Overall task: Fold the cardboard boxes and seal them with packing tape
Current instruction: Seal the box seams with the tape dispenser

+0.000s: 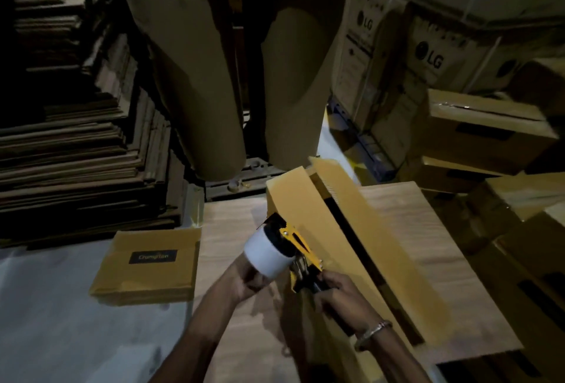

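A long, narrow yellow-brown cardboard box (367,248) lies on a sheet of brown cardboard (406,229), its two top flaps standing partly up with a dark gap between them. A yellow tape dispenser (298,245) with a white tape roll (265,252) hovers over the box's near left side. My right hand (339,294) grips the dispenser's dark handle. My left hand (244,278) holds the tape roll from below, its fingers curled against it.
A flat Crompton-labelled box (146,263) lies on the grey floor at left. Tall stacks of flattened cardboard (70,150) fill the left side. Two big brown paper rolls (195,86) stand ahead. LG cartons (428,58) and assembled boxes (486,128) crowd the right.
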The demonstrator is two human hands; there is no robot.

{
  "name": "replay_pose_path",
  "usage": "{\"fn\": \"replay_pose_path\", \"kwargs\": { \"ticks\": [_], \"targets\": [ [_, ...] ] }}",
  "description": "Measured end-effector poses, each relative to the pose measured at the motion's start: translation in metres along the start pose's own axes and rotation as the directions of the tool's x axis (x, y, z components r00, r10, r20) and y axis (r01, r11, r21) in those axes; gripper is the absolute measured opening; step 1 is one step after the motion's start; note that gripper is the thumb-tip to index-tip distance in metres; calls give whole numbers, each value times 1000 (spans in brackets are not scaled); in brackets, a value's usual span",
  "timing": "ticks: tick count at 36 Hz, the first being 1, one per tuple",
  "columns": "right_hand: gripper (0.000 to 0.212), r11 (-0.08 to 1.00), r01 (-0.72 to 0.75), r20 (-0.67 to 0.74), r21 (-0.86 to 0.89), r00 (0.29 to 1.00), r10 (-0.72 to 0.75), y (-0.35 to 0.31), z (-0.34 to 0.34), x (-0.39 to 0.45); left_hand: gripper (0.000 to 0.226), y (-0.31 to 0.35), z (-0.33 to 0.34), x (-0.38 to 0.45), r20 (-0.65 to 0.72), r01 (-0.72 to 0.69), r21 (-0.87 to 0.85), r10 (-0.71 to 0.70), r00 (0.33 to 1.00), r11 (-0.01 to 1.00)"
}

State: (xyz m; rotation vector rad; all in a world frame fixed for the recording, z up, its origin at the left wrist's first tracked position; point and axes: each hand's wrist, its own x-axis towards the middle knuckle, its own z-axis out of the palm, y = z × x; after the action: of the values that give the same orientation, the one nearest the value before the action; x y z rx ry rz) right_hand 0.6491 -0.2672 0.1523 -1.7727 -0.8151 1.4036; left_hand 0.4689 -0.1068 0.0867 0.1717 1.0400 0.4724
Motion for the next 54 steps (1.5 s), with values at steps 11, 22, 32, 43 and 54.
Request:
{"fn": "replay_pose_path", "kwargs": {
  "ticks": [11, 22, 32, 43, 54],
  "targets": [
    [34, 922, 101, 66, 375, 989, -135, 23, -124, -55, 22, -47, 144, -45, 110, -138, 446, 99, 989, 884],
    [13, 876, 272, -74, 399, 961, -265, 42, -183, -75, 24, -85, 232, -65, 206, -269, 643, 177, 962, 717],
    [15, 849, 335, -174, 409, 942, -288, 47, -197, -59, 44, -71, 276, -65, 378, -529, 729, 389, 840, 434],
    [36, 901, 269, -231, 340, 953, -197, 40, -180, 3, 63, -37, 253, -6, 421, -591, 663, 424, 802, 459],
    [22, 937, 195, -254, 289, 960, -121, -11, -138, 100, 61, 71, 242, 67, 418, -555, 724, 379, 825, 410]
  ]
}}
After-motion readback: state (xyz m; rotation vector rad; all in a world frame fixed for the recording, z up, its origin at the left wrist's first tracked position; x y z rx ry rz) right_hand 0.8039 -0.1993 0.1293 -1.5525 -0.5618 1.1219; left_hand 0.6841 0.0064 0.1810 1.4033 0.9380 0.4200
